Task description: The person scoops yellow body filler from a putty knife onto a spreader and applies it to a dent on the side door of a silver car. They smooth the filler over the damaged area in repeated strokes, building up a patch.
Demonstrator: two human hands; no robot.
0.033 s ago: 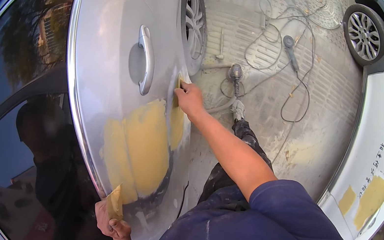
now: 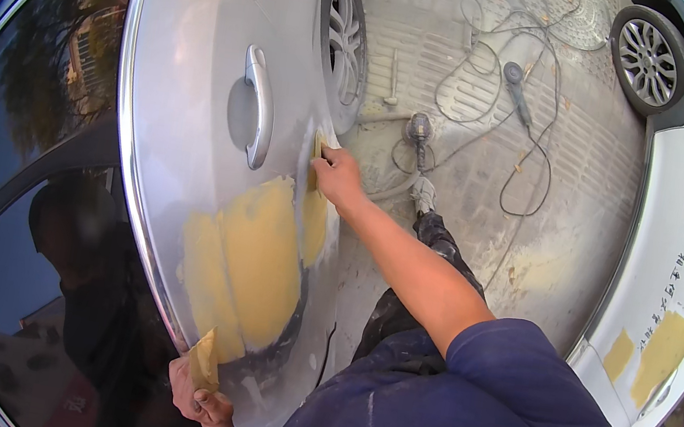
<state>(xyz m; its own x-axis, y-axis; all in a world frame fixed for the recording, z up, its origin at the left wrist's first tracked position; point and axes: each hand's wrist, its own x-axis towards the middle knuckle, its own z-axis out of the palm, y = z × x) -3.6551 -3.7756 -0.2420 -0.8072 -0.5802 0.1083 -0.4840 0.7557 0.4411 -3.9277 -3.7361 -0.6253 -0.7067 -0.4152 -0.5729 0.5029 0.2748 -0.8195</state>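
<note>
The silver car door [image 2: 194, 77] on my left carries a broad patch of yellow body filler [image 2: 261, 263] below its chrome handle [image 2: 261, 113]. A narrower filler strip [image 2: 314, 231] runs lower on the panel. My right hand [image 2: 338, 178] is closed at the top of that strip, its fingers pressing a folded yellow piece of sandpaper [image 2: 317, 149] against the panel; most of the piece is hidden. Near the window's lower trim, my left hand [image 2: 201, 396] pinches a folded tan sheet of sandpaper [image 2: 204, 361] that touches or overlaps the broad patch's near end.
A corded power tool [image 2: 515, 89] lies on the dusty floor amid looping cables. Beside my foot [image 2: 423, 195] is a sander-like tool [image 2: 418, 128] with a hose. A hammer-like tool [image 2: 394, 78] lies near the silver car's wheel [image 2: 346, 37]. At right stands a white car [image 2: 681, 193] with filler patches.
</note>
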